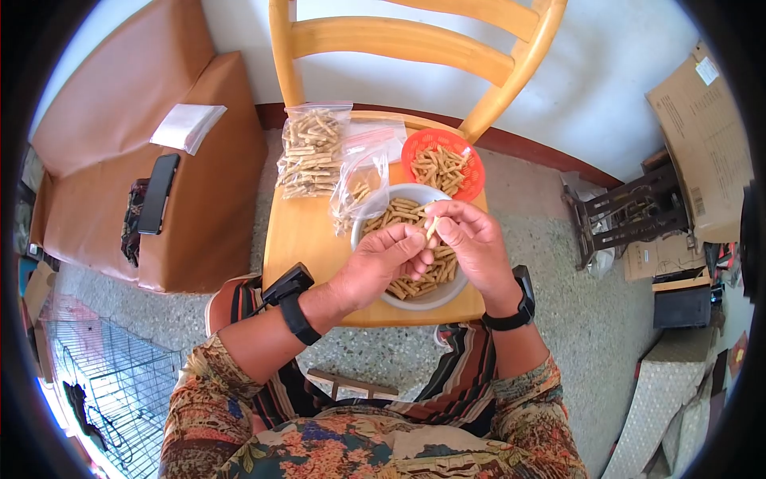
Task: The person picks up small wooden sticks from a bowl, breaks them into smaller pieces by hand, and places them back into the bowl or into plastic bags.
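Note:
My left hand (385,261) and my right hand (472,243) meet above a pale bowl (414,191) filled with short tan stick-shaped pieces. A single tan stick (432,230) is pinched between the thumb and fingers of my right hand. The fingers of my left hand are drawn together right beside it, touching or nearly so; what they grip, if anything, is hidden. Behind the bowl, a red plastic basket (479,169) contains more sticks. To the left lies an open clear bag (365,188) with a few pieces inside. Beyond it is a plump, filled clear bag (309,156).
Everything stands on a wooden chair's seat (297,243), its backrest (399,38) against the wall. A brown sofa (203,191) at left carries a phone (159,194) and a packet of plastic bags (188,128). Cardboard boxes (706,136) stand right; a wire cage (112,383) is lower left.

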{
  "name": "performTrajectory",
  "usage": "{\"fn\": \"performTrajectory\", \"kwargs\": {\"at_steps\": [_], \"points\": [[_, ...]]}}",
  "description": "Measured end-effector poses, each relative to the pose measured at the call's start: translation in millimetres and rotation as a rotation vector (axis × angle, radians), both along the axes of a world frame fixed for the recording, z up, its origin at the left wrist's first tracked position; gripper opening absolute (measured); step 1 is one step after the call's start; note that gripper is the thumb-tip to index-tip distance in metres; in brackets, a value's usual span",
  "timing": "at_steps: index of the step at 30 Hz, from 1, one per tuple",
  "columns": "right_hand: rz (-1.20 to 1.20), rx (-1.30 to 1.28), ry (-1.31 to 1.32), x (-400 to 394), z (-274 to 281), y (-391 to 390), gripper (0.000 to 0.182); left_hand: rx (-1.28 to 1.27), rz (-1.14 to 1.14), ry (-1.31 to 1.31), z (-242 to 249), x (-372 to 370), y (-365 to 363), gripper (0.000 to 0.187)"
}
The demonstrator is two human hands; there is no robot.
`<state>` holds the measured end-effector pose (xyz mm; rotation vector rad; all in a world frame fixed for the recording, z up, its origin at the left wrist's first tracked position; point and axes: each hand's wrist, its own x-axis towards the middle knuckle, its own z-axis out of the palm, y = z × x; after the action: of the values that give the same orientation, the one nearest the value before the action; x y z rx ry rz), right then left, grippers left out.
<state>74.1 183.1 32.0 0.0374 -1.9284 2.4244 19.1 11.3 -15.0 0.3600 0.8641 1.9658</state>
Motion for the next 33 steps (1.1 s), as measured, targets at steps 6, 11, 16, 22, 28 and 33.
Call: {"fn": "performTrajectory", "kwargs": {"at_steps": [6, 11, 16, 22, 28, 33], "points": [[-0.117, -0.031, -0.032, -2, -11, 1, 0.022, -0.019, -0.033, -0.059, 11, 0, -1, 0.019], [-0.086, -0.046, -0.023, -1, -12, 4, 0.022, -0.101, 0.046, 0.249, 11, 2, -1, 0.018], [-0.026, -0.135, -0.010, 0, -10, 6, 0.022, -0.002, 0.131, 0.320, 9, 4, 0, 0.019], [-0.126, 0.074, 0.022, -5, -10, -1, 0.021, 0.005, 0.164, 0.220, 6, 4, 3, 0.023], [-0.491, 0.270, 0.326, -33, 5, -21, 0.020, -0.028, 0.301, 0.284, 8, 15, 1, 0.018], [-0.450, 0.462, 0.387, -64, -16, -37, 0.017, -0.022, 0.269, 0.480, 6, 23, -2, 0.014]]}}
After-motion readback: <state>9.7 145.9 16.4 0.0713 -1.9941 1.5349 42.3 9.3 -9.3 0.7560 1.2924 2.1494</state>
